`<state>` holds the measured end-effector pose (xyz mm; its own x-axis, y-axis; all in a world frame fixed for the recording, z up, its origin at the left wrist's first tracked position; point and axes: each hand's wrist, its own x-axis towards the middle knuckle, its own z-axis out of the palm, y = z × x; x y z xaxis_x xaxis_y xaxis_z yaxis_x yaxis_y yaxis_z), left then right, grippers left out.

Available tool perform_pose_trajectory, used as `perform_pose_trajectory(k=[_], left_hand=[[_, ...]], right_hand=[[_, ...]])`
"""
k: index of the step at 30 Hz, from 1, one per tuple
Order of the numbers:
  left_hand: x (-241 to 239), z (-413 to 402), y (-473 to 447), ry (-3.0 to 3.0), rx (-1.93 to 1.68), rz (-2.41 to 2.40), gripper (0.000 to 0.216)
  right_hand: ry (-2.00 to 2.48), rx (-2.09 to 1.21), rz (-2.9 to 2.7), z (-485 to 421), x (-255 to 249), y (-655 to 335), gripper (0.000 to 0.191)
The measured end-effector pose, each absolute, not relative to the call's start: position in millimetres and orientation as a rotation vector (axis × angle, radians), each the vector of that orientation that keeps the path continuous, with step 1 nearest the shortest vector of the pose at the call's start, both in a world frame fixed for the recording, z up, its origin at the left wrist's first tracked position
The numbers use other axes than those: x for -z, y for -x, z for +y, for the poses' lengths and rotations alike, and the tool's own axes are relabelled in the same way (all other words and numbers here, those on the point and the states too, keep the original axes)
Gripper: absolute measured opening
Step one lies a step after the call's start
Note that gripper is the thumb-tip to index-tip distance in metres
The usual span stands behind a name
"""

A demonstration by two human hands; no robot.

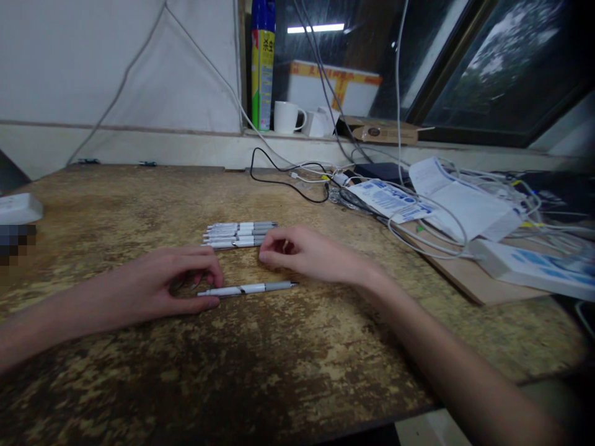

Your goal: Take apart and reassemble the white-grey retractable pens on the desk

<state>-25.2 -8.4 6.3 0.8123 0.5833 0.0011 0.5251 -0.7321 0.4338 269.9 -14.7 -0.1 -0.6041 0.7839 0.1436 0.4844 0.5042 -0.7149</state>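
Observation:
A white pen with a grey grip point(253, 288) lies crosswise on the worn wooden table, its dark tip to the right. My left hand point(181, 282) is closed at its left end, with thumb and fingers on either side of the barrel. Farther back, several similar pens point(239, 234) lie side by side in a row, tips to the right. My right hand point(297, 253) is at the right end of this row, fingers curled and thumb close to the index finger. Those fingers cover the nearest pen's tip; whether they grip it is hidden.
Tangled cables, papers point(465, 195) and a white power strip point(534, 266) crowd the table's right side. A thin board point(458, 282) lies under them. A black cable loop point(283, 170) rests at the back. On the sill stand a spray can point(263, 74) and a white mug point(286, 118).

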Motion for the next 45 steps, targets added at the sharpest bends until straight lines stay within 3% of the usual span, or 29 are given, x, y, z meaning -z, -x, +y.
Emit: perform_pose_trajectory(k=[5, 14, 24, 33, 40, 45], left_hand=[[-7.1, -8.3, 21.8, -2.591, -0.243, 0.781, 0.014], [-5.4, -7.8, 24.4, -2.594, -0.228, 0.746, 0.011], [-9.5, -9.7, 21.9, -2.568, -0.227, 0.747, 0.01], [-10.3, -11.7, 22.4, -2.594, -0.193, 0.73, 0.011], [-9.9, -13.3, 14.1, -2.878, -0.83, 0.967, 0.033], [-6.1, -12.8, 15.5, -2.81, -0.785, 1.049, 0.025]], right_hand=[[1.095, -0.337, -2.279, -10.9, 11.5, -264.4, 0.01], [1.104, -0.175, -2.338, -8.6, 22.3, -264.1, 0.013], [1.114, -0.179, -2.322, -8.0, 20.1, -265.1, 0.004], [1.062, -0.239, -2.355, -7.2, 21.1, -265.1, 0.012], [0.955, -0.359, -2.228, -12.8, 10.7, -257.7, 0.012], [0.934, -0.498, -2.137, -17.7, 7.7, -252.2, 0.014]])
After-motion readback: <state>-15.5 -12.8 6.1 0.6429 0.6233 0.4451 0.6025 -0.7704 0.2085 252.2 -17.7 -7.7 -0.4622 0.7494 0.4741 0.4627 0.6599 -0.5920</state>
